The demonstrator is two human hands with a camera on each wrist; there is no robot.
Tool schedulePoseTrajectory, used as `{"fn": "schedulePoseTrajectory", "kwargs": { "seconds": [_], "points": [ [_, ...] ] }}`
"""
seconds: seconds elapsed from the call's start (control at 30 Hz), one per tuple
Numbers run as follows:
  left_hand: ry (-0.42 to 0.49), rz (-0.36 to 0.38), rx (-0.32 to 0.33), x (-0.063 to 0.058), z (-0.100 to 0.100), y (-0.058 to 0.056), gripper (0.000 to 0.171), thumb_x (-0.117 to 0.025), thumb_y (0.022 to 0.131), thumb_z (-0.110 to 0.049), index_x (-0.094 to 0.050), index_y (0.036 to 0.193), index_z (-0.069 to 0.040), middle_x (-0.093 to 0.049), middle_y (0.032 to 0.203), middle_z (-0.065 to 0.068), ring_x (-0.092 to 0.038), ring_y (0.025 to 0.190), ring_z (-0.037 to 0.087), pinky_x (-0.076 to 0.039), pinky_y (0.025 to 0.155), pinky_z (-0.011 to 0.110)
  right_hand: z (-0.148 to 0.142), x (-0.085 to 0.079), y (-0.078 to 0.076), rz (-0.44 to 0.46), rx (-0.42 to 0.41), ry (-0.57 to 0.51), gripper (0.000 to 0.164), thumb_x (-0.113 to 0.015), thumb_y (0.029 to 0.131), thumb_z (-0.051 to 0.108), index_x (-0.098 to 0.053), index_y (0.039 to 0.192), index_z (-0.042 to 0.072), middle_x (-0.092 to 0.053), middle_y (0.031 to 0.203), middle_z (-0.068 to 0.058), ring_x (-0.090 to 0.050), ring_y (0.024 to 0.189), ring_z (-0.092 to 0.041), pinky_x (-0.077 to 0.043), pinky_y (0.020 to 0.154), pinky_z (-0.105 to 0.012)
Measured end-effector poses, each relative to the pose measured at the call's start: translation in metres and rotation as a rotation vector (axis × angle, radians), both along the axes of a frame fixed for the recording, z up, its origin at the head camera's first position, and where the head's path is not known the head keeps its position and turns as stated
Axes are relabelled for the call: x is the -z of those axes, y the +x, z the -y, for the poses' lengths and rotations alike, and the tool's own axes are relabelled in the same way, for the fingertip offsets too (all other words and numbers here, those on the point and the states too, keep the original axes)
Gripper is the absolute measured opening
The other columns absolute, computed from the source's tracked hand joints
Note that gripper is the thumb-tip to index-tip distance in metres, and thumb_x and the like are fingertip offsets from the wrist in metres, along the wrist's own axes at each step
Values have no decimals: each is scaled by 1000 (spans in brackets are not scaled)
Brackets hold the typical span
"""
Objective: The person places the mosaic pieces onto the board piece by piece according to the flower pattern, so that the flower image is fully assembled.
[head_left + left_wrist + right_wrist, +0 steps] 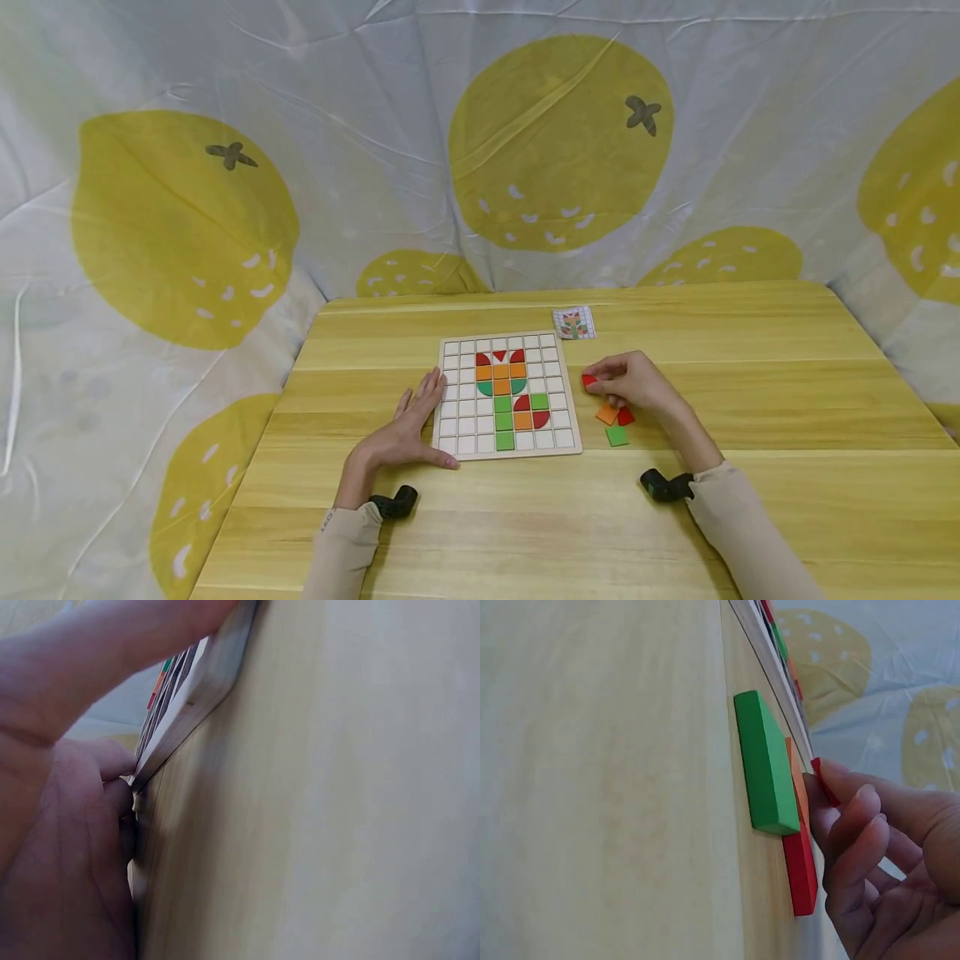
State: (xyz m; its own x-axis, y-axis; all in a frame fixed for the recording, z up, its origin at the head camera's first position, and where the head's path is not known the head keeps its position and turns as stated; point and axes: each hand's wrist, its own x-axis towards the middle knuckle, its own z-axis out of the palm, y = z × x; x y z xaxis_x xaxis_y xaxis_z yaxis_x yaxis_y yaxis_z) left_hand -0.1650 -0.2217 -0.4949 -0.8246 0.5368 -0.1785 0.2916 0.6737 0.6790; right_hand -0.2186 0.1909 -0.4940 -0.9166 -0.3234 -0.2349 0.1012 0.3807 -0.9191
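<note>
A square wooden grid board [467, 423] lies mid-table with a flower of red, orange and green tiles set into its squares. My left hand [405, 432] rests at the board's left edge and lower-left corner, fingers and thumb spread. Just right of the board, my right hand [633, 382] pinches a red tile [589, 380] between thumb and fingertips. Below that hand lie a loose orange tile [606, 413], a red tile [626, 416] and a green tile [617, 436]. In the right wrist view the green tile [765, 765] is nearest the camera.
A small pattern card [574, 322] showing a similar flower lies behind the board's upper right corner. Dark wrist cameras [666, 485] sit by both cuffs. A lemon-print cloth [375, 167] hangs behind the wooden table [525, 517].
</note>
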Motion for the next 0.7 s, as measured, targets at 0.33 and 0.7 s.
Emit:
{"fn": "schedulePoseTrajectory", "kwargs": {
  "seconds": [0.33,0.7],
  "points": [
    [-3,2,-8,0,3,1,139,-93,75,-40,6,165,-3,16,174,13,14,162,35,9,128,61,37,-20,8,13,-3,-26,32,-76,95,13,-74,122,-4,-78,95,-13,-53,64,-14,-42,55,-23],
    [-3,8,-2,0,1,0,137,-92,76,-40,5,165,-3,16,175,13,15,162,34,9,128,61,138,-17,23,-184,-16,122,17,-86,84,12,-83,99,4,-77,83,-4,-64,74,-12,-51,67,-25]
  ]
}}
